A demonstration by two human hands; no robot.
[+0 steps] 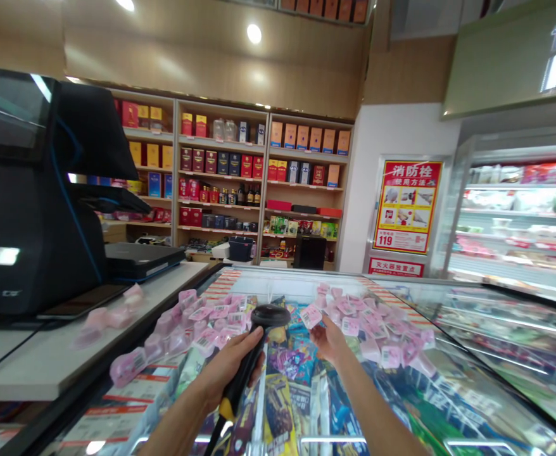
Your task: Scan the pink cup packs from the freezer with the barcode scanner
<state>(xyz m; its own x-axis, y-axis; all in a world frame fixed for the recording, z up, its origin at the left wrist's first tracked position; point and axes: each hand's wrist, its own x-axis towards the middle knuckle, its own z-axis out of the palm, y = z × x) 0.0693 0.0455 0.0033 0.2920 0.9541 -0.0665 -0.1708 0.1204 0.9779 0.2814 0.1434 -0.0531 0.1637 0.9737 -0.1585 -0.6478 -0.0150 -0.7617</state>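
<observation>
Display case (287, 274): glass top, coloured packets (290, 392) visible beneath. On glass, left cluster (218, 315) and right cluster (366, 316) of pink pieces. Black-and-yellow scanner (269, 315) between them, handle wrapped by left hand (228, 362). Right hand (329, 340) partly curled, fingertips pinching one pink labelled piece (311, 316) near scanner head.

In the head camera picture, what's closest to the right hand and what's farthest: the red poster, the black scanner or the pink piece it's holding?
Nearest to the right hand first:
1. Pink piece: right in its grasp.
2. Black scanner: to its left, held in the left hand.
3. Red poster: farthest, well ahead and to the right.
</observation>
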